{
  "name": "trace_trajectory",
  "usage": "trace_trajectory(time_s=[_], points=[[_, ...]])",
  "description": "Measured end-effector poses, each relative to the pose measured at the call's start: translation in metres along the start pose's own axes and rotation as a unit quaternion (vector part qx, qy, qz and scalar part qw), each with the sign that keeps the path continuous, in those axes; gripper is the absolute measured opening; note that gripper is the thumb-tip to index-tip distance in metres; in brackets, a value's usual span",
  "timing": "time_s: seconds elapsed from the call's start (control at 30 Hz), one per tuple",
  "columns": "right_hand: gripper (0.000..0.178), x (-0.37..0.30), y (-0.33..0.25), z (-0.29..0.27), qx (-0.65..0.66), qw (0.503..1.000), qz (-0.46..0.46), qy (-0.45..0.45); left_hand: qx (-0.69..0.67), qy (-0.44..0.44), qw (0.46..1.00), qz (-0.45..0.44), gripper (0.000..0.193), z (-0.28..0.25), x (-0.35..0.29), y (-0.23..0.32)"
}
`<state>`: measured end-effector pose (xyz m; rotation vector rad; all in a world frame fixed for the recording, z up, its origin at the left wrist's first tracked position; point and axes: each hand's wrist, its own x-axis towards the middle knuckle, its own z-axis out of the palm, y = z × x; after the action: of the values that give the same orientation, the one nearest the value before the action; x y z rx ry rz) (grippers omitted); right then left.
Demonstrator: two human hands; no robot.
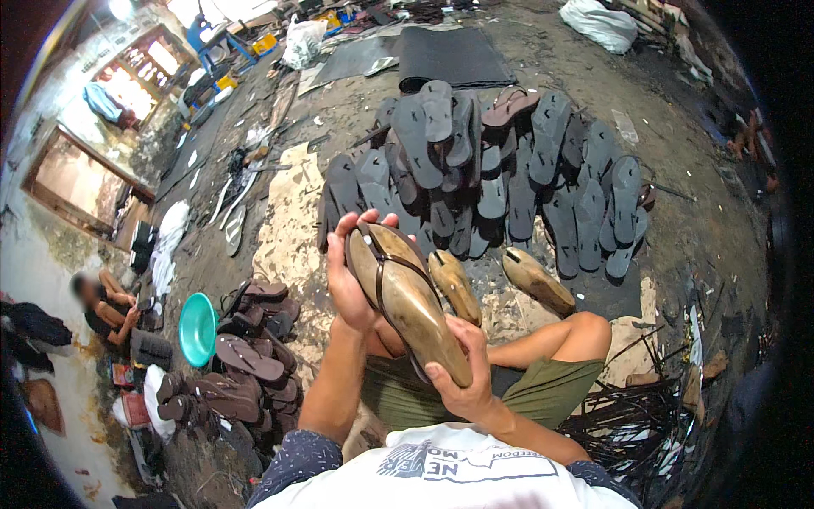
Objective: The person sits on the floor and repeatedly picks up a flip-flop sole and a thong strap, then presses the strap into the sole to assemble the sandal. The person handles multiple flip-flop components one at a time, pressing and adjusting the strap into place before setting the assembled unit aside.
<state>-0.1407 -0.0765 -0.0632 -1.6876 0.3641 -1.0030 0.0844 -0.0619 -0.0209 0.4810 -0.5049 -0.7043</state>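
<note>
Between my two hands is a sandal (357, 270) with a dark thong strap. A shiny wooden shoe last (415, 305) lies on its sole, under the strap. My left hand (346, 284) wraps the toe end from the left, with fingertips showing past the far edge. Around the heel end closes my right hand (468, 369), its thumb by the last. Just beyond my lap, two more wooden lasts, one on the left (455, 287) and one on the right (539, 282), rest on the floor.
A large heap of grey soles (415, 140) lies ahead. Finished-looking brown sandals (248, 356) are piled at left beside a green basin (197, 329). Dark strap strips (627, 428) are heaped at right. A person (110, 310) sits far left; black sheets (454, 58) lie farther back.
</note>
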Motion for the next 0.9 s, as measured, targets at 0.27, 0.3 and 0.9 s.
trace_trajectory(time_s=[0.27,0.3,0.9], points=[[0.073,0.007,0.011,-0.007,-0.181,0.980,-0.081,-0.019,0.396,0.086,0.914,-0.030,0.088,0.011,-0.085,-0.034],[0.075,0.004,0.016,-0.007,-0.191,0.978,-0.070,-0.045,0.534,0.028,0.845,0.011,0.103,0.004,-0.102,-0.039],[0.042,0.005,0.030,-0.075,0.197,0.888,0.309,-0.277,0.095,0.256,0.946,-0.173,0.101,0.064,-0.158,-0.019]])
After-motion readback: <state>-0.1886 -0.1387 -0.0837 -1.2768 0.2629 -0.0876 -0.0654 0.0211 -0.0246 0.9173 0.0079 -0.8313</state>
